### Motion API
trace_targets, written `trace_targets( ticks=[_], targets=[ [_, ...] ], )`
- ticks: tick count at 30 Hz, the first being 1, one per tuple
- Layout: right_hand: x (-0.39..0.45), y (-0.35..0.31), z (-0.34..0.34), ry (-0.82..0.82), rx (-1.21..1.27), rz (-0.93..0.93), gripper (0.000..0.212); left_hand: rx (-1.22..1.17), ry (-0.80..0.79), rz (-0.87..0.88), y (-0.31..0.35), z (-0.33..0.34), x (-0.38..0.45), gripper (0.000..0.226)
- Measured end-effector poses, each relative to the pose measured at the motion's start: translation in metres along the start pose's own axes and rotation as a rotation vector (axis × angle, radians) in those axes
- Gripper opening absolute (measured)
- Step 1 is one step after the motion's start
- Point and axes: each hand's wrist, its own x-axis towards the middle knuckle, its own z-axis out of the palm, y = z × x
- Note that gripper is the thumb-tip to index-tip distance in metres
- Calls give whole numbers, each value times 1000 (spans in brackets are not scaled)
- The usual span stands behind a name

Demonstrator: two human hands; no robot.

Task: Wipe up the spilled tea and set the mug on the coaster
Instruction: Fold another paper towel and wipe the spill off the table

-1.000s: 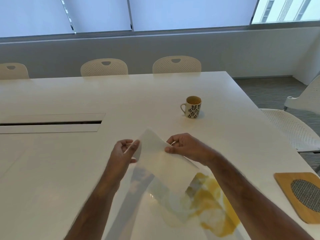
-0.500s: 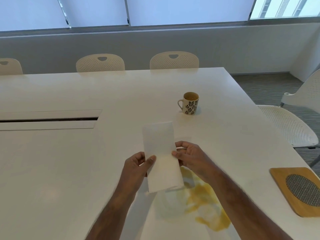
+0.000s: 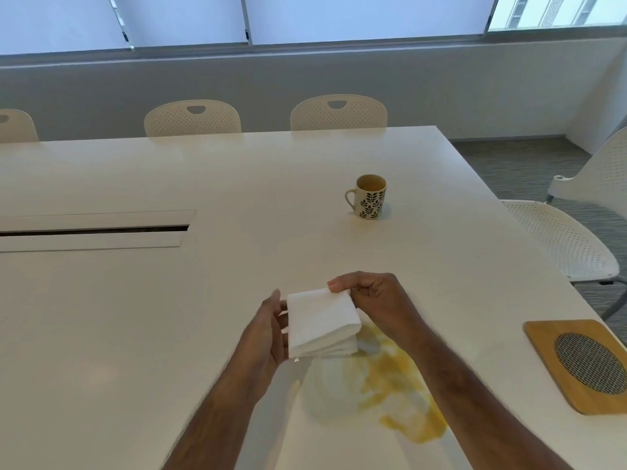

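A folded white paper towel (image 3: 322, 322) hangs above the table, held between both hands. My left hand (image 3: 268, 330) supports its left edge with the fingers behind it. My right hand (image 3: 373, 300) pinches its top right corner. Just below and to the right lies a yellow tea spill (image 3: 397, 395) on the white table (image 3: 135, 317). A cream mug (image 3: 370, 197) with a dark leaf pattern stands upright farther back, handle to the left, tea inside. A wooden coaster (image 3: 583, 362) with a dark mesh centre lies at the table's right edge.
A long cable slot (image 3: 95, 228) is set into the table at the left. White perforated chairs (image 3: 339, 111) stand along the far side, and another chair (image 3: 559, 239) stands at the right. Grey carpet shows beyond the right edge.
The paper towel was an open sheet, then a long strip, and is now folded into a compact square. Both hands have drawn closer together above the spill.
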Motion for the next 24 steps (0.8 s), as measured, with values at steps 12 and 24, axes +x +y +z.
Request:
trace_targets(
  ticks=[12,24],
  targets=[
    [-22,3,4,-46,430,289,38,110,-53,205,-10,9,2,42],
    [-31,1,-22,38,-557,78,10,846,262,550,-21,-26,2,29]
  ],
)
